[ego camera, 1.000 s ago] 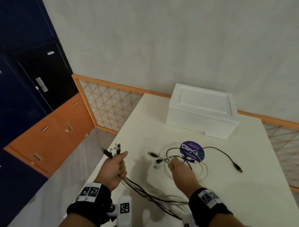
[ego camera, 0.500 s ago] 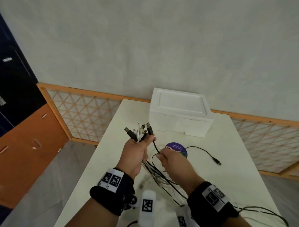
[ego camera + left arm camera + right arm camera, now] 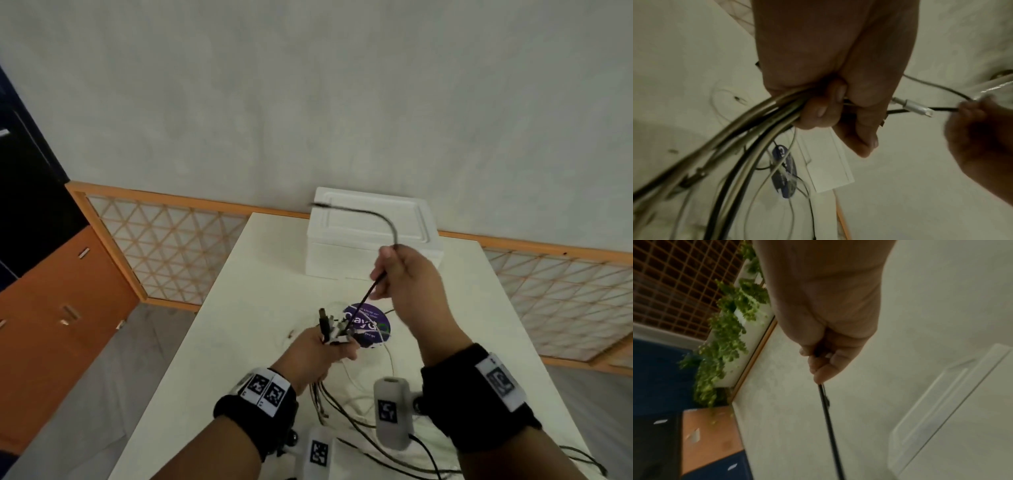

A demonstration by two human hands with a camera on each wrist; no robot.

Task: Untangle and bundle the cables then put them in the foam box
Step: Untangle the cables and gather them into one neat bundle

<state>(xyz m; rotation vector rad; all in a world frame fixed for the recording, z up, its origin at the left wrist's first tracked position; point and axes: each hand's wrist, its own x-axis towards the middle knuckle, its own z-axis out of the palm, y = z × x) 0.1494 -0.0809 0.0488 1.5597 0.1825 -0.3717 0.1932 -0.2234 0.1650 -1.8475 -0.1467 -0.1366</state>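
My left hand (image 3: 322, 349) grips a bunch of black and white cables (image 3: 748, 120) just below their plugs (image 3: 329, 325), low over the white table (image 3: 246, 308). The cables hang down toward me and trail over the near table. My right hand (image 3: 394, 270) is raised in front of the closed white foam box (image 3: 373, 236) and pinches a single black cable (image 3: 366, 294). That cable runs taut down to the left hand, and its free end (image 3: 359, 212) curls up over the box lid. In the right wrist view the fingers (image 3: 824, 365) pinch the black cable (image 3: 828, 415).
A round purple sticker (image 3: 368, 323) lies on the table under loose thin cable loops. An orange-framed lattice screen (image 3: 164, 246) stands behind and beside the table. Orange and dark blue cabinets (image 3: 51, 301) stand on the left. Cable slack trails off the near right edge (image 3: 582, 459).
My right hand has risen away from the left hand, drawing one black cable up out of the bunch. The left hand has dropped lower with the plugs. The head view has shifted.
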